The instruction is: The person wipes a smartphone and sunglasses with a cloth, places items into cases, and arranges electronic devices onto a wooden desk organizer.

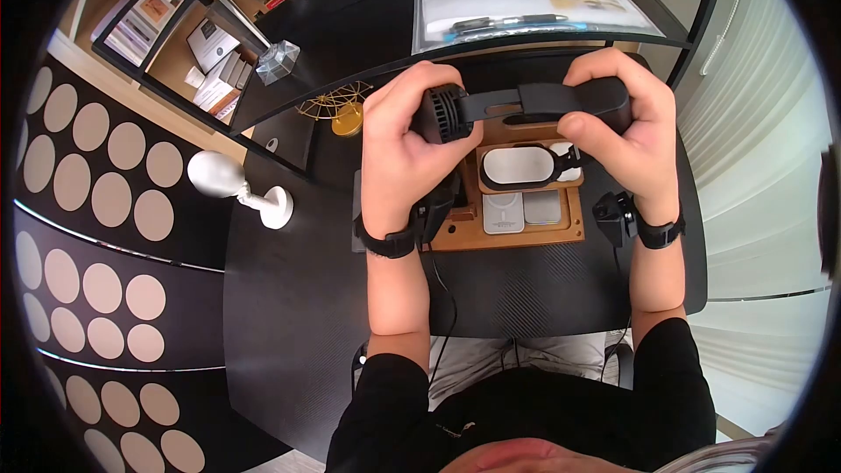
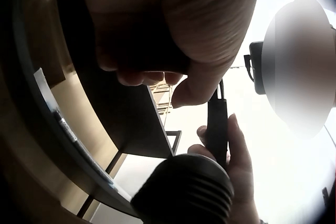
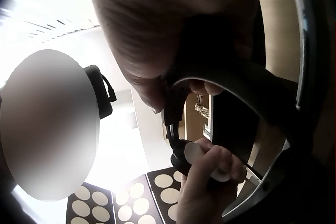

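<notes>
Both hands hold up a black curved band-shaped device (image 1: 517, 105) over the desk. My left hand (image 1: 399, 149) curls round its ribbed end, with the thumb across the front. My right hand (image 1: 635, 118) grips the thicker, rounded end, its thumb on the near side. In the right wrist view the band (image 3: 231, 77) arches between the hands, and a pale rounded piece (image 3: 194, 152) shows by the left fingers. A slim black bar and a ribbed end (image 2: 191, 190) stand out in the left wrist view. What kind of device it is, I cannot tell.
Below the device, a wooden tray (image 1: 561, 241) carries a white oval item with a black rim (image 1: 517, 166) and two flat square items. A white lamp (image 1: 276, 208) stands left on the black desk (image 1: 298, 298). The shelf (image 1: 350, 44) behind bears a clear folder (image 1: 491, 0) with pens.
</notes>
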Demonstrator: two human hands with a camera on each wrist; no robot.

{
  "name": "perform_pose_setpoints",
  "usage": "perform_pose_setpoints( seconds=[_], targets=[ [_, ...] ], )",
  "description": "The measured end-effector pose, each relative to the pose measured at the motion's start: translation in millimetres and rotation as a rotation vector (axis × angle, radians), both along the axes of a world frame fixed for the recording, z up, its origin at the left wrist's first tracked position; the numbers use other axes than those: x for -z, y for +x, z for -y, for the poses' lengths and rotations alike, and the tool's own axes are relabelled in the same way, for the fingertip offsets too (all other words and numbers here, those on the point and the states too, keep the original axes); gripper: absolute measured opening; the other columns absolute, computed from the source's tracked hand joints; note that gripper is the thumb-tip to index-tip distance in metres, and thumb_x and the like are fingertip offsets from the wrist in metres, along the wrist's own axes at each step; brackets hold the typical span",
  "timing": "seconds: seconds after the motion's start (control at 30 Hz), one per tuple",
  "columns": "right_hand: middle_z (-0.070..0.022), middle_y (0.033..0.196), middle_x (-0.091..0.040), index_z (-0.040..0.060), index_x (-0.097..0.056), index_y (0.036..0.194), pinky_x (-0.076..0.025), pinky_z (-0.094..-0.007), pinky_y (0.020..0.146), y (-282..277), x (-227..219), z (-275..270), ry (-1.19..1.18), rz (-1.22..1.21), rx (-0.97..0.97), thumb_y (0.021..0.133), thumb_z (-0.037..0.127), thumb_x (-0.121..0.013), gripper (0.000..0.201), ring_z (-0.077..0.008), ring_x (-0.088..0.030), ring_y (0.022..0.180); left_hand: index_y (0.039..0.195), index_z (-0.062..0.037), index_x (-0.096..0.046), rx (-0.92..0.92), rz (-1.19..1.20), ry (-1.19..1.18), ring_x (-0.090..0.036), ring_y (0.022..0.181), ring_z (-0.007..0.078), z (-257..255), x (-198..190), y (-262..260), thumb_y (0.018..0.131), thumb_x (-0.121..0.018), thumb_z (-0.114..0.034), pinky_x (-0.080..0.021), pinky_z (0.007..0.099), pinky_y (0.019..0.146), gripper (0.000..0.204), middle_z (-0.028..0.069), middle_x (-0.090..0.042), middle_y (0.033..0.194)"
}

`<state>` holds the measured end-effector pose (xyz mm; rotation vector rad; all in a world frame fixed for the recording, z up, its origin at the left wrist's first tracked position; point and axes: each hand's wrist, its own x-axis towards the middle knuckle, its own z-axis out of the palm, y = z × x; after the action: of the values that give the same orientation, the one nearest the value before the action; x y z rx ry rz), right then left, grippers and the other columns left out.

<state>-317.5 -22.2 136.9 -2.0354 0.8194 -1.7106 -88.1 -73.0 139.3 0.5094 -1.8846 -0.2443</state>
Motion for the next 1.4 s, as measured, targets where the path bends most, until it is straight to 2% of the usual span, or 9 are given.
perform_pose_setpoints(
  seconds=[0.1, 0.17, 0.43, 0.57, 0.63, 0.73, 0.87, 0.97, 1.4],
  targets=[
    [0.0032, 0.075, -0.064, 0.0051, -0.065, 0.1, -0.045, -0.019, 0.058, -0.5, -1.1, -1.0, 0.029, -0.001, 0.016, 0.081, 0.018, -0.087, 0.031, -0.0026, -0.058, 0.066, 0.094, -0.0024, -0.064, -0.044, 0.068, 0.011, -0.058, 0.079, 0.0062, -1.9, 0.0, 3.4, 0.075, -0.078, 0.002, -0.047, 0.0216, 0.07, 0.024, 0.0003, -0.064, 0.086],
    [0.0024, 0.076, -0.066, 0.0049, -0.065, 0.1, -0.046, -0.0193, 0.059, -2.3, -1.2, -0.8, 0.027, -0.024, 0.036, 0.081, 0.018, -0.087, 0.032, -0.0031, -0.061, 0.067, 0.098, -0.0018, -0.063, 0.021, 0.056, 0.249, -0.057, 0.077, 0.0046, -8.2, -2.1, 1.7, 0.076, -0.076, 0.003, -0.045, 0.0204, 0.068, 0.026, -0.0014, -0.063, 0.085],
    [-0.0066, 0.079, -0.07, 0.0039, -0.066, 0.101, -0.054, -0.0253, 0.063, -11.2, -7.2, 6.6, -0.449, -0.26, 0.253, 0.075, 0.021, -0.09, 0.039, -0.017, -0.07, 0.067, 0.106, -0.0005, -0.062, 0.202, 0.003, 0.512, -0.056, 0.079, 0.0048, -15.8, -6.4, 9.9, 0.074, -0.077, 0.003, -0.046, 0.0202, 0.072, 0.035, -0.0014, -0.06, 0.086],
    [-0.0062, 0.081, -0.071, 0.0037, -0.066, 0.102, -0.052, -0.0231, 0.062, -8.8, -6.3, 3.2, -0.427, -0.252, 0.225, 0.077, 0.017, -0.089, 0.036, -0.0113, -0.069, 0.07, 0.109, 0.0002, -0.062, 0.213, -0.007, 0.435, -0.055, 0.074, 0.0025, -13.6, -5.9, 7.7, 0.075, -0.076, 0.009, -0.043, 0.0187, 0.065, 0.038, -0.0025, -0.06, 0.083],
    [-0.0028, 0.083, -0.07, 0.0034, -0.065, 0.103, -0.048, -0.0201, 0.06, -1.3, -0.7, -1.8, -0.072, -0.052, 0.126, 0.081, 0.013, -0.086, 0.031, -0.0056, -0.065, 0.071, 0.11, 0.0003, -0.062, 0.207, -0.076, 0.417, -0.056, 0.075, 0.0029, -12.9, -5.0, 3.5, 0.076, -0.076, 0.009, -0.044, 0.0187, 0.066, 0.038, -0.0019, -0.061, 0.084],
    [0.0016, 0.081, -0.068, 0.0034, -0.065, 0.103, -0.045, -0.0177, 0.059, 10.8, 1.4, -3.3, 0.149, 0.218, -0.023, 0.086, 0.01, -0.082, 0.025, -0.0024, -0.061, 0.069, 0.118, 0.0006, -0.06, 0.237, -0.182, 0.407, -0.059, 0.078, 0.005, -11.0, -3.5, -1.0, 0.077, -0.078, 0.007, -0.047, 0.0194, 0.07, 0.045, 0.0011, -0.064, 0.089],
    [0.0045, 0.075, -0.064, 0.004, -0.067, 0.104, -0.041, -0.0172, 0.054, 10.3, 7.5, 7.0, 0.199, 0.368, -0.042, 0.09, 0.013, -0.079, 0.021, -0.0008, -0.056, 0.062, 0.125, 0.0017, -0.055, 0.395, -0.287, 0.472, -0.062, 0.079, 0.0064, -5.4, 4.7, -13.3, 0.081, -0.082, 0.001, -0.049, 0.0205, 0.071, 0.052, 0.0008, -0.066, 0.088],
    [0.0059, 0.074, -0.062, 0.0043, -0.067, 0.101, -0.039, -0.0177, 0.052, 6.8, 6.0, 9.5, 0.221, 0.364, -0.037, 0.091, 0.016, -0.078, 0.018, 0.0002, -0.052, 0.06, 0.139, 0.0029, -0.051, 0.422, -0.24, 0.46, -0.059, 0.08, 0.0077, -0.9, 9.6, -19.8, 0.089, -0.078, -0.013, -0.047, 0.0214, 0.071, 0.059, 0.0031, -0.064, 0.091],
    [0.007, 0.073, -0.061, 0.0054, -0.067, 0.097, -0.037, -0.0181, 0.054, 6.3, 6.9, 14.9, 0.328, 0.17, -0.068, 0.091, 0.017, -0.077, 0.016, 0.0011, -0.049, 0.062, 0.132, 0.0039, -0.06, 0.319, -0.024, 0.509, -0.057, 0.089, 0.005, -3.8, -0.8, 0.7, 0.085, -0.078, -0.003, -0.046, 0.0198, 0.078, 0.05, 0.0016, -0.066, 0.1]
  ],
)
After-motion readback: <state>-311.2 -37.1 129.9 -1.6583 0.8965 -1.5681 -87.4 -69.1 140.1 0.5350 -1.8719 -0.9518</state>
